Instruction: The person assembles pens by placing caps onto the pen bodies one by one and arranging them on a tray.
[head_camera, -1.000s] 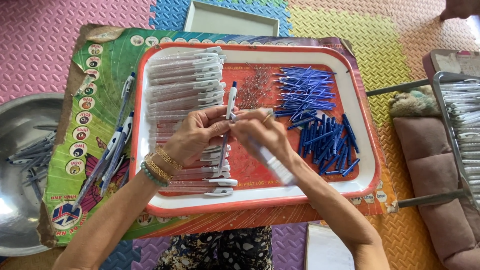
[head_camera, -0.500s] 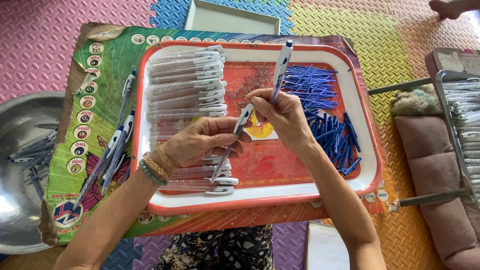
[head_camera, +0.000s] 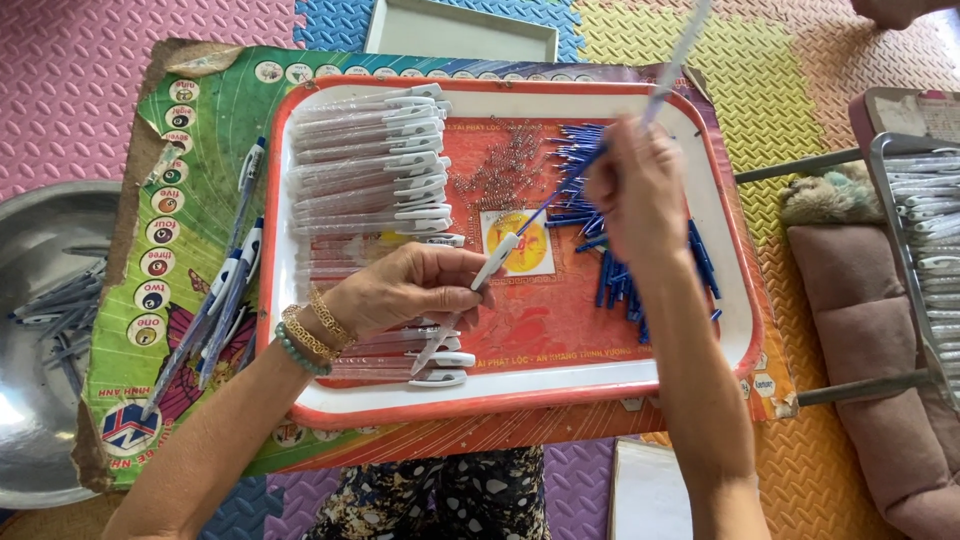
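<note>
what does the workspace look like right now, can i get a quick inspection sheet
surface: red-rimmed tray on a printed cardboard sheet, over coloured foam floor mats
job's things: clear pen barrels with white clips stacked at the tray's left; blue refills heaped at its right; small springs between them
clutter: finished pens on the cardboard; metal bowl holding more parts
grippers: left hand holds a pen barrel; right hand holds a blue refill and a clear tube, raised above the tray
cables: nothing seen
surroundings: cushion and a second tray of pens at right; another person's hand at the top edge
</note>
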